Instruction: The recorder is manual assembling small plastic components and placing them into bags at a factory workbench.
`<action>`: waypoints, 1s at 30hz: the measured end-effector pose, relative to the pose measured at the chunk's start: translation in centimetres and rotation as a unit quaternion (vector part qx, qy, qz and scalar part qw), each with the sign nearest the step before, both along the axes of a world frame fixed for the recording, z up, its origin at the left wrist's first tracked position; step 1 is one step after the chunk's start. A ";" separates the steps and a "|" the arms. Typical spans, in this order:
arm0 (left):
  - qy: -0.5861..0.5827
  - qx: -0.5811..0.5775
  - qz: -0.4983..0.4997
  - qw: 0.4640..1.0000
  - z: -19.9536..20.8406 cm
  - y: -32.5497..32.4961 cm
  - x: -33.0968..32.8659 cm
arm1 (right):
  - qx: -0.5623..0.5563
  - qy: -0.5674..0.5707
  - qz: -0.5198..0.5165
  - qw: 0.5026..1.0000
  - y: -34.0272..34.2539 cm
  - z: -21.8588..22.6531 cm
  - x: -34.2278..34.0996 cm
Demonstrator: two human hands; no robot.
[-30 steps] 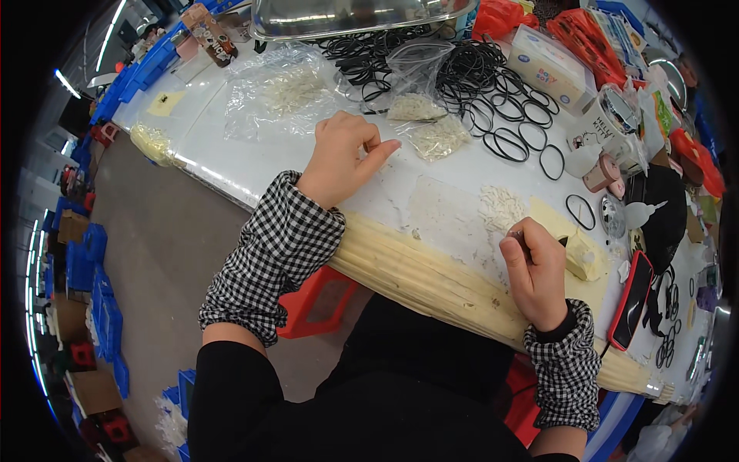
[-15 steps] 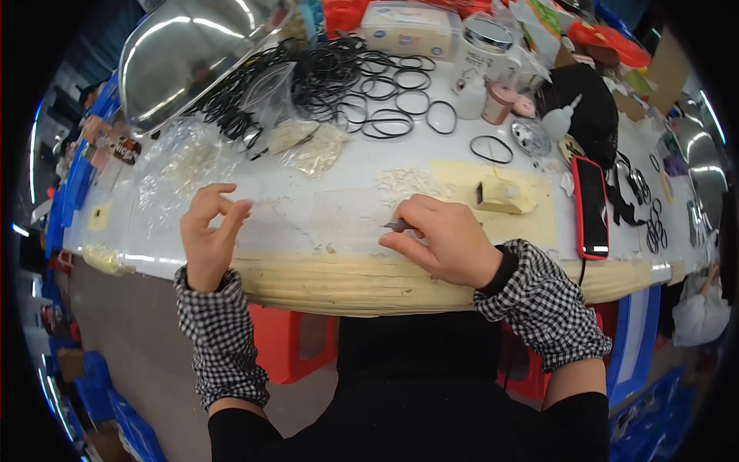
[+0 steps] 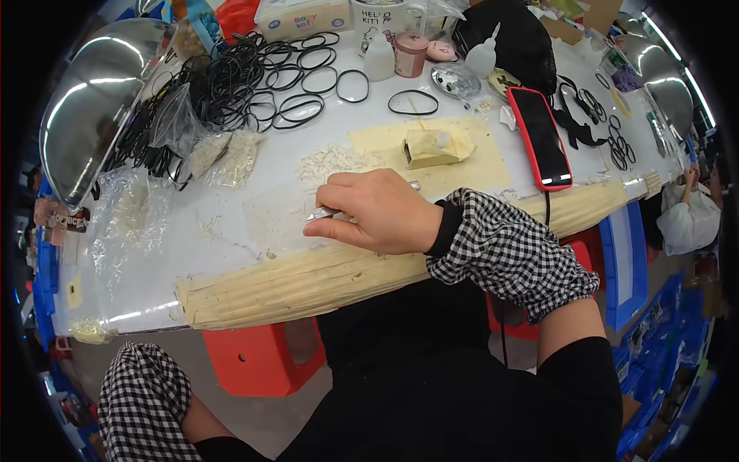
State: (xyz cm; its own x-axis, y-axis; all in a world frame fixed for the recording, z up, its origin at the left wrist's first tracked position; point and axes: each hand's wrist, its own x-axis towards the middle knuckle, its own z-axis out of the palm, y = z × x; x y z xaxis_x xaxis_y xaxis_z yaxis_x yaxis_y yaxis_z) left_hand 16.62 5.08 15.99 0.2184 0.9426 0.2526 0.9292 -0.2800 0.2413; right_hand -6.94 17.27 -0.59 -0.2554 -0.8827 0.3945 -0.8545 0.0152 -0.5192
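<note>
Head view, near to far.
1. Left sleeve, black-and-white check (image 3: 146, 404): low at left; left hand out of sight, its state cannot be told.
2. Padded edge, pale yellow (image 3: 308, 283): along the near side of the white surface (image 3: 208, 250).
3. Right hand (image 3: 377, 212): closed, thumb and fingers pinching a slim metal tool (image 3: 323, 213), tip pointing left. Whether the tip touches anything cannot be told.
4. Clear sheet (image 3: 265, 219): flat, beside the fingertips.
5. White pieces (image 3: 331, 162): loose pile, just beyond the hand.
6. Yellow paper (image 3: 481, 165): right of the pile, bearing a small wrapped block (image 3: 431, 148).
7. Black bands (image 3: 212, 96): heaped, farther left.

Handling, as judged: a light pinch near the tip should give the finest control; the wrist eased onto the padded edge would steady it. The pile looks loose enough to scatter if knuckles brush it.

Lettering: dark print and a cartoon on the mug (image 3: 389, 19); coloured print on the pale pack (image 3: 300, 19); light print on the brown container (image 3: 75, 221). Red-cased phone (image 3: 541, 138): face dark, no writing made out.
</note>
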 end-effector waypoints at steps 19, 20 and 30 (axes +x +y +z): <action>0.011 -0.014 0.024 1.000 0.1 -0.3 -1.0 | 0.016 0.002 -0.010 1.000 0.2 0.2 -0.3; 0.012 -0.013 0.026 0.999 0.1 -0.3 -0.9 | 0.018 0.001 -0.010 1.000 0.2 0.1 -0.2; -0.006 -0.020 0.037 0.999 0.6 0.0 -1.0 | 0.019 -0.001 -0.004 1.000 0.3 0.4 -0.3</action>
State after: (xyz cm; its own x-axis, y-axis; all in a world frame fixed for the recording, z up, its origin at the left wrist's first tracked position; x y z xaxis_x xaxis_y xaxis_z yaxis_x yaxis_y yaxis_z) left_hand 15.59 5.04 16.55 0.1442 0.9656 0.2163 0.9444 -0.1996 0.2614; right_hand -7.27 17.59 -0.24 -0.2632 -0.8953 0.3594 -0.8532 0.0422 -0.5198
